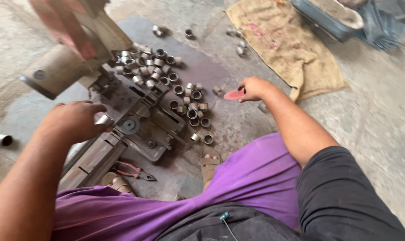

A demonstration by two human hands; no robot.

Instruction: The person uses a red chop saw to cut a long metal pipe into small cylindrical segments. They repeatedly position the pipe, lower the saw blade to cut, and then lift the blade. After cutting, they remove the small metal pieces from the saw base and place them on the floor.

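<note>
While the left hand (75,120) is closed round a short metal tube (104,119) against the vise (131,120) | a red disc (234,94) is pinched by the right hand (254,88) | cut rings (191,109) are scattered between both grips

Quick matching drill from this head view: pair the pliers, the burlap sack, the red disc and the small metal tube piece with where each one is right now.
Things:
1. pliers
2. burlap sack
3. red disc
4. small metal tube piece

Places:
A. at the right hand fingertips
B. on the floor by the sandalled foot
C. held in the left hand at the machine
D. spread on the floor, upper right

Pairs: 1-B, 2-D, 3-A, 4-C
</note>
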